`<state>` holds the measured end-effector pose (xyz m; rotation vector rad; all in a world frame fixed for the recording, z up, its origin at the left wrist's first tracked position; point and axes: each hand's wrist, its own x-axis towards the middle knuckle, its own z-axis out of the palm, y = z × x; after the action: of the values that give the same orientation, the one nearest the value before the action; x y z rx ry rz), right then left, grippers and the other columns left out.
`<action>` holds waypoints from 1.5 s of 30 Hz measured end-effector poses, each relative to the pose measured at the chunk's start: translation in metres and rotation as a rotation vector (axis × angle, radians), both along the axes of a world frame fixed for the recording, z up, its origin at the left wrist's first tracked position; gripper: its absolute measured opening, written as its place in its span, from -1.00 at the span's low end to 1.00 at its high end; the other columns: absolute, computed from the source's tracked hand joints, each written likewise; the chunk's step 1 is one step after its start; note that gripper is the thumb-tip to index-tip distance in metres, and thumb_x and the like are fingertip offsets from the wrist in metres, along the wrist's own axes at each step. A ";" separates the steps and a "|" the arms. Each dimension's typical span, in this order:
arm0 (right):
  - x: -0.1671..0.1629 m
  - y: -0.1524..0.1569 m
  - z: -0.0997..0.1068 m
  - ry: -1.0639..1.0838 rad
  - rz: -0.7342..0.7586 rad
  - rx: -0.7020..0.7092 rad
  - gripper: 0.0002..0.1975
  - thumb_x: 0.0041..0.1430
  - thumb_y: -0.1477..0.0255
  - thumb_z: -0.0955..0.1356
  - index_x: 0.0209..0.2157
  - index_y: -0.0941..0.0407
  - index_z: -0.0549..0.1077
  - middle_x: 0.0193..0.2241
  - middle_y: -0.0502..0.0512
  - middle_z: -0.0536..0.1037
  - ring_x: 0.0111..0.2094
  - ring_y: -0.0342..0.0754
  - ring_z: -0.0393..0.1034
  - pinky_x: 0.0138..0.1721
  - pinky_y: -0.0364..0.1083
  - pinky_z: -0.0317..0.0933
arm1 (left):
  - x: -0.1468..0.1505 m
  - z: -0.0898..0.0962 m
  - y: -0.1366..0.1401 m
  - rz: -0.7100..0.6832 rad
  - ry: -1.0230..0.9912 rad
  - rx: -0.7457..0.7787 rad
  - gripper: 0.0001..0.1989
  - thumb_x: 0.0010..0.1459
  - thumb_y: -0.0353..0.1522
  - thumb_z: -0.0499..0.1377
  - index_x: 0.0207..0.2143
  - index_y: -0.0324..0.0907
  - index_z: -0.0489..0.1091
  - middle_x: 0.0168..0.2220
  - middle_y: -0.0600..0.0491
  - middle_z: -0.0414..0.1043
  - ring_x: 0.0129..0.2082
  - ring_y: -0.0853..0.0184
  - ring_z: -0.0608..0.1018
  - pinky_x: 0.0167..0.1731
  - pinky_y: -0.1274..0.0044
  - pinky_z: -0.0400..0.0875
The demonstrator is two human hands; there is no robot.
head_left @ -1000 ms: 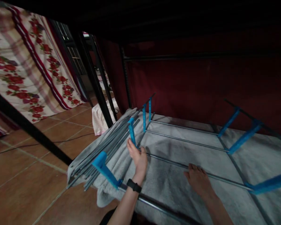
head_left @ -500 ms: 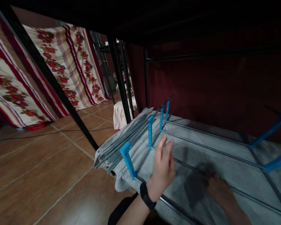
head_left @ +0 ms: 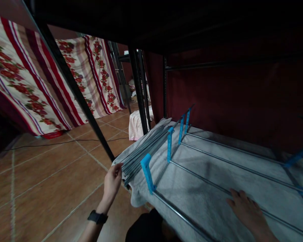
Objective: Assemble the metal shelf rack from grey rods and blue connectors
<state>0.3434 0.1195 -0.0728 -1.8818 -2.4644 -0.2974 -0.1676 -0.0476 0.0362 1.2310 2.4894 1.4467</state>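
Observation:
My left hand [head_left: 112, 180], with a black band on its wrist, is at the near end of a bundle of thin grey metal rods [head_left: 143, 149]. Its fingers are curled together, pinching the end of a rod at the bundle's left side. Blue plastic brackets [head_left: 147, 173] stand upright in a row to the right of the bundle, joined by long metal rods [head_left: 178, 211] that run off to the right. My right hand [head_left: 247, 210] rests with fingers stretched out over one of these crossing rods, above the grey cloth [head_left: 199, 198]; nothing is in its grasp.
Black metal posts [head_left: 138, 90] and a dark shelf overhead [head_left: 151, 27] frame the cloth-covered surface. More blue brackets [head_left: 299, 154] lean at the far right. A flowered curtain [head_left: 73, 74] hangs at left above the tiled floor [head_left: 58, 181], where a cable lies.
My left hand has moved left from among the brackets to the ends of the bundled rods, and its fingers have closed. My right hand has shifted slightly to the right. The view has turned left.

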 end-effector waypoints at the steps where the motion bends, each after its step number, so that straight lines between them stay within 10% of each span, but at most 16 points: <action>1: -0.001 0.000 -0.001 0.002 -0.009 -0.008 -0.61 0.27 0.33 0.15 0.00 0.15 0.44 -0.09 0.35 0.47 -0.17 0.16 0.45 -0.13 0.11 0.26 | -0.008 -0.016 0.000 -0.051 0.034 -0.080 -0.71 0.14 -0.32 0.02 -0.15 -0.23 0.43 -0.18 -0.08 0.50 -0.22 0.22 0.54 -0.17 0.40 0.44; 5: -0.005 -0.001 -0.001 -0.009 -0.036 -0.010 -0.60 0.27 0.34 0.15 0.01 0.18 0.44 -0.09 0.35 0.46 -0.16 0.17 0.45 -0.11 0.13 0.24 | 0.001 -0.049 0.003 -0.233 0.316 -0.299 -0.69 0.21 -0.39 -0.05 -0.13 -0.21 0.43 -0.12 -0.10 0.45 -0.09 0.20 0.47 -0.04 0.36 0.37; 17: -0.012 0.003 0.006 -0.006 -0.074 -0.096 -0.60 0.26 0.34 0.19 0.05 0.19 0.42 0.03 0.39 0.41 -0.12 0.17 0.44 -0.08 0.10 0.21 | 0.034 -0.042 0.031 -0.202 0.681 -0.736 -0.66 0.21 -0.54 -0.10 -0.07 -0.28 0.36 -0.03 -0.19 0.34 0.01 0.15 0.38 -0.02 0.29 0.27; 45: -0.019 -0.006 0.023 0.143 -0.057 -0.084 -0.59 0.26 0.43 0.18 0.08 0.18 0.41 0.10 0.36 0.38 0.00 0.17 0.36 0.02 0.12 0.16 | 0.029 -0.058 0.004 -0.246 0.297 -0.681 -0.59 0.30 -0.33 -0.24 0.06 -0.23 0.22 0.16 -0.19 0.31 0.06 0.17 0.49 -0.03 0.36 0.39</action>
<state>0.3245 0.1132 -0.0496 -1.9332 -2.3690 -0.0587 -0.1391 -0.0432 -0.0217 1.5714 2.5242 0.3171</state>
